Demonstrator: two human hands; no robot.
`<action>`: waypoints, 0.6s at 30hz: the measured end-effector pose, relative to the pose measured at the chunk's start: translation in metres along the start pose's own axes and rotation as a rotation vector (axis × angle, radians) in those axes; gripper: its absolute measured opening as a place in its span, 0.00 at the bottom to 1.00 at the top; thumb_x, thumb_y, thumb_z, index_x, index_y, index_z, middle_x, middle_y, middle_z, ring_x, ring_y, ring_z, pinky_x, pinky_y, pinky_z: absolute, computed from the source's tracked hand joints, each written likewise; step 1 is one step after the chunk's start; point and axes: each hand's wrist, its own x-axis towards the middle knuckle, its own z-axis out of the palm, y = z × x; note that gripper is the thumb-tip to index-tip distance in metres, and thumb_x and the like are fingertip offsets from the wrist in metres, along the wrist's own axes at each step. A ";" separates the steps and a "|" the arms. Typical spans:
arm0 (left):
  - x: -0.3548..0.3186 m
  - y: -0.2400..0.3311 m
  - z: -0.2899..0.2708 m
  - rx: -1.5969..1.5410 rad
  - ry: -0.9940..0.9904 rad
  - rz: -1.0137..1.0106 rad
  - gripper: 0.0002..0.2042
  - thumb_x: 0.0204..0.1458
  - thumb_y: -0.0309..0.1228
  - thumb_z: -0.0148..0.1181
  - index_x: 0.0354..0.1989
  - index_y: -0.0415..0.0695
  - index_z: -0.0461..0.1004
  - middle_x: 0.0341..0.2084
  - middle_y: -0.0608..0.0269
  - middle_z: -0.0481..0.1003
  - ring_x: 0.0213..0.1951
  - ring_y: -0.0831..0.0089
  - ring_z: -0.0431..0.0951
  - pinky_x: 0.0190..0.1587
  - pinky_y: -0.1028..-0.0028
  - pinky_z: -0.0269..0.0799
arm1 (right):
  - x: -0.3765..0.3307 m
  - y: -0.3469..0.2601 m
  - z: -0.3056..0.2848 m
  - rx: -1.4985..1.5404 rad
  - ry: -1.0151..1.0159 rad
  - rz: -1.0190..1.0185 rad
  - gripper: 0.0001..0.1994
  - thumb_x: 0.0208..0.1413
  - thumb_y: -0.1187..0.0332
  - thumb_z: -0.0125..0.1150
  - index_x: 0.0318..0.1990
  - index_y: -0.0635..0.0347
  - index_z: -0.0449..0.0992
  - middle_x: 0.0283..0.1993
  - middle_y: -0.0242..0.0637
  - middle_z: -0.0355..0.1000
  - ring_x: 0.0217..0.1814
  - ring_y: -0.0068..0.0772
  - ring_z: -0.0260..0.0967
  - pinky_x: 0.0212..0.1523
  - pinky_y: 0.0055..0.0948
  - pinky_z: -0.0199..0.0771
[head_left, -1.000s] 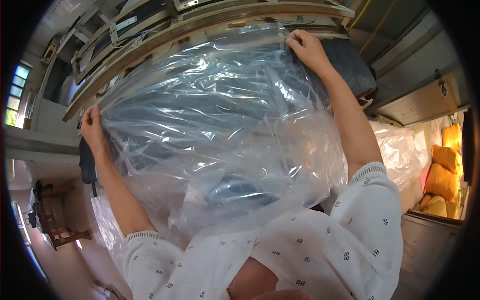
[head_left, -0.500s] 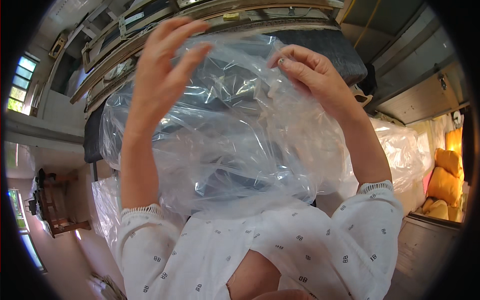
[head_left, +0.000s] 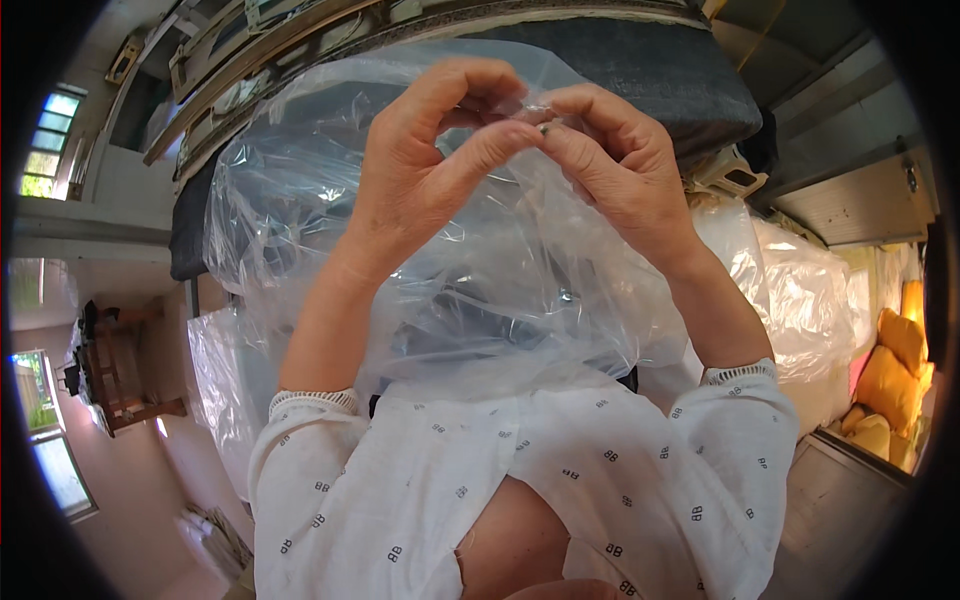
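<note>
A large clear plastic sheet (head_left: 450, 260), crumpled and shiny, spreads in front of me over a dark padded surface (head_left: 640, 75). My left hand (head_left: 435, 150) and my right hand (head_left: 610, 150) meet at its far edge. Both pinch the film there, thumb tips touching or nearly so. The other fingers curl behind the plastic and are partly hidden. Whether the sheet is a single layer or a bag, I cannot tell.
Beyond the dark surface runs a worn wooden frame (head_left: 330, 45). On the right lies more clear plastic (head_left: 800, 290), with orange-yellow cushions (head_left: 893, 370) past it. A wooden rack (head_left: 115, 370) stands on the left.
My left hand has come down and to the right, from raised with fingers apart to pinching the plastic edge beside my right hand. The right hand keeps its pinch.
</note>
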 end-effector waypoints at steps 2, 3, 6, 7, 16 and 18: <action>-0.009 0.001 -0.006 -0.034 0.006 -0.048 0.09 0.45 0.18 0.58 0.37 0.37 0.71 0.31 0.65 0.72 0.34 0.79 0.72 0.38 0.81 0.68 | -0.003 0.000 0.005 -0.057 -0.011 0.087 0.08 0.55 0.72 0.51 0.41 0.60 0.72 0.31 0.25 0.68 0.28 0.09 0.60 0.24 0.12 0.58; -0.014 0.002 -0.009 -0.072 -0.001 -0.084 0.10 0.46 0.17 0.57 0.38 0.36 0.70 0.32 0.66 0.71 0.35 0.79 0.71 0.40 0.81 0.67 | -0.005 0.001 0.007 -0.054 -0.021 0.097 0.08 0.55 0.72 0.51 0.41 0.60 0.72 0.31 0.25 0.68 0.28 0.09 0.60 0.24 0.12 0.58; -0.019 -0.003 -0.015 0.167 0.043 0.124 0.11 0.43 0.14 0.57 0.37 0.36 0.71 0.31 0.62 0.73 0.34 0.77 0.73 0.39 0.80 0.68 | -0.006 0.004 0.017 -0.017 -0.038 0.161 0.10 0.55 0.72 0.50 0.44 0.59 0.70 0.28 0.27 0.67 0.27 0.11 0.59 0.24 0.12 0.59; -0.021 -0.004 -0.016 0.164 0.042 0.126 0.11 0.43 0.14 0.57 0.37 0.36 0.71 0.31 0.62 0.73 0.34 0.77 0.73 0.39 0.80 0.68 | -0.008 0.006 0.021 0.035 -0.064 0.135 0.11 0.55 0.71 0.50 0.45 0.60 0.70 0.28 0.27 0.66 0.27 0.13 0.60 0.23 0.12 0.59; -0.115 -0.010 -0.034 0.044 0.299 0.139 0.07 0.48 0.15 0.45 0.33 0.38 0.67 0.32 0.60 0.71 0.35 0.71 0.71 0.46 0.73 0.65 | 0.031 0.022 -0.016 0.535 0.249 0.276 0.10 0.54 0.64 0.53 0.35 0.62 0.70 0.29 0.33 0.69 0.32 0.23 0.66 0.32 0.21 0.68; -0.137 -0.004 -0.108 0.252 0.609 -0.003 0.04 0.52 0.20 0.45 0.33 0.40 0.67 0.30 0.63 0.70 0.35 0.76 0.69 0.41 0.76 0.66 | 0.029 0.035 -0.043 0.688 0.588 0.145 0.09 0.54 0.64 0.52 0.34 0.60 0.72 0.30 0.33 0.70 0.33 0.25 0.68 0.33 0.21 0.68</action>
